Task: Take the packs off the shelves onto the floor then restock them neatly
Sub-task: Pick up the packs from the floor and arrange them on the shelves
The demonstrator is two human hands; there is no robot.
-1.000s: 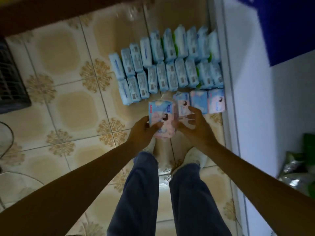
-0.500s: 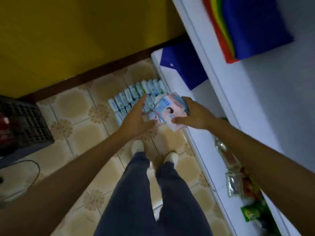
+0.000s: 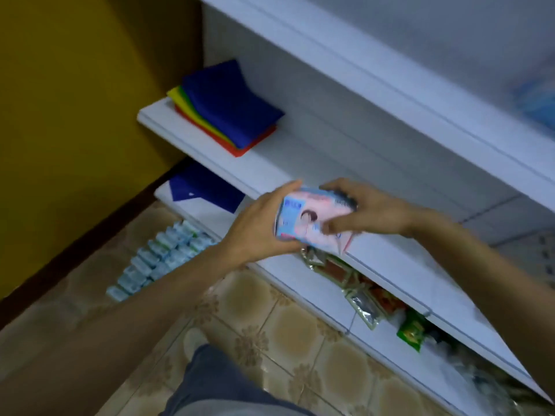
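Pink-and-blue pack [image 3: 303, 220] gripped btwn left hand [image 3: 258, 232] & right hand [image 3: 375, 208], fingers curled on its ends, just before white shelf [image 3: 285, 166]. Best: set flat, square w/ edge.

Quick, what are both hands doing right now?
Left hand: grips the pink-and-blue pack.
Right hand: grips the same pack, other end.

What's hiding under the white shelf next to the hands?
Silvery, red and green packets lie on the lower shelf. The white shelf covers their back parts and anything deeper in.
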